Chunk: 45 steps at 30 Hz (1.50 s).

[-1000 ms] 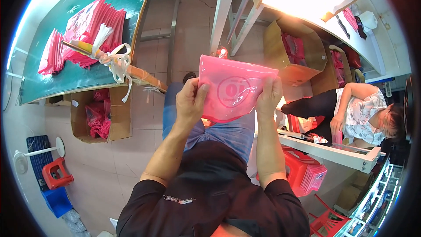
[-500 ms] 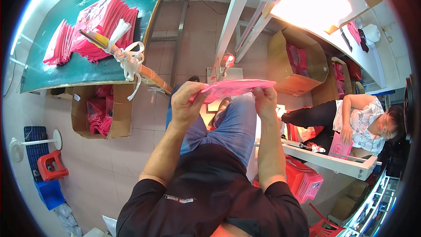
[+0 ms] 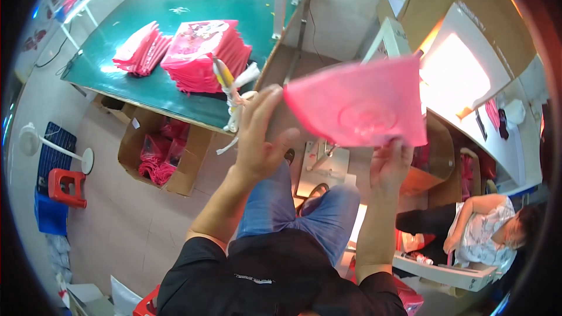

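A flat pink bag (image 3: 363, 102) with a faint round print is held up in front of me. My right hand (image 3: 391, 167) pinches its lower edge, close to the lower right corner. On the other side, my left hand (image 3: 260, 131) is open with its fingers stretched upward. Its fingertips are right beside the bag's left corner; whether they touch it I cannot tell. Beyond my left hand, a tall stack of pink bags (image 3: 205, 55) and a smaller pink pile (image 3: 142, 50) lie on a green table (image 3: 152, 6).
A rod wrapped with white ties (image 3: 231, 90) stands at the table's near edge. Below is a cardboard box (image 3: 190, 164) of pink items. At right are a brightly lit panel (image 3: 456, 73), another carton (image 3: 439, 152) and a seated person (image 3: 483, 228). A red stool (image 3: 67, 187) is at left.
The bag has swung up and to the right, its broad face now showing. My left hand has let go of it and opened. The view has turned toward the green table.
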{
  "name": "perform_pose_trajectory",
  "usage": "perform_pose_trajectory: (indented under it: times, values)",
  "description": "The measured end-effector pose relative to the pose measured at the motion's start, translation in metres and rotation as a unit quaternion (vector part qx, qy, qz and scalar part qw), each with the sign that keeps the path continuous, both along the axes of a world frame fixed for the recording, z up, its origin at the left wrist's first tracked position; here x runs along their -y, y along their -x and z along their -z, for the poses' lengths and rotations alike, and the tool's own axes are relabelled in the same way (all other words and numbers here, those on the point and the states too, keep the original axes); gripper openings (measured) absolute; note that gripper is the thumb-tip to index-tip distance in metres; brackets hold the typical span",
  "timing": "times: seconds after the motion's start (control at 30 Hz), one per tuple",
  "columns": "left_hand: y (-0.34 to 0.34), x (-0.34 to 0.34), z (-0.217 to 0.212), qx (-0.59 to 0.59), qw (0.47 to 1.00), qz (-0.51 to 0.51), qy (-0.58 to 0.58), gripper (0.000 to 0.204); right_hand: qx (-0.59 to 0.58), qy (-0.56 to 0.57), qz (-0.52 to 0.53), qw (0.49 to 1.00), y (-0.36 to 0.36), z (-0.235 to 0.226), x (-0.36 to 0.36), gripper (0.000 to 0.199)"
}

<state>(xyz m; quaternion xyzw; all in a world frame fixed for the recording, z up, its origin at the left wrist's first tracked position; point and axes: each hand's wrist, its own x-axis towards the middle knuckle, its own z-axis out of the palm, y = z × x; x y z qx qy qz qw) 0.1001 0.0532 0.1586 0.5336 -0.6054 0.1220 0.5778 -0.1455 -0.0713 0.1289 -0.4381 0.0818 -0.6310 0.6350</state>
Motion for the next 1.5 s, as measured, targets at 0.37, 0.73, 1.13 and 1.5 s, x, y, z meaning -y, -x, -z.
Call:
perform_pose_trajectory:
  times: [0.37,0.73,1.13,1.5]
  values:
    - [-0.065,-0.03,-0.039,-0.134,0.973,-0.114,0.147,0.051,-0.063,0.104,-0.05,0.991,-0.125,-0.1,0.006,0.023]
    - [-0.104,-0.014,-0.009,-0.218,0.972,0.004,0.088,0.045,-0.297,0.119,-0.095,0.943,-0.131,-0.027,0.0,0.022]
    - [-0.112,0.009,-0.033,-0.261,0.952,0.154,0.043,0.025,-0.23,0.046,-0.051,0.971,-0.141,-0.055,-0.004,0.023]
    - [-0.116,0.008,-0.031,-0.229,0.963,0.129,0.062,0.028,-0.406,0.292,0.054,0.865,-0.146,-0.056,-0.007,0.025]
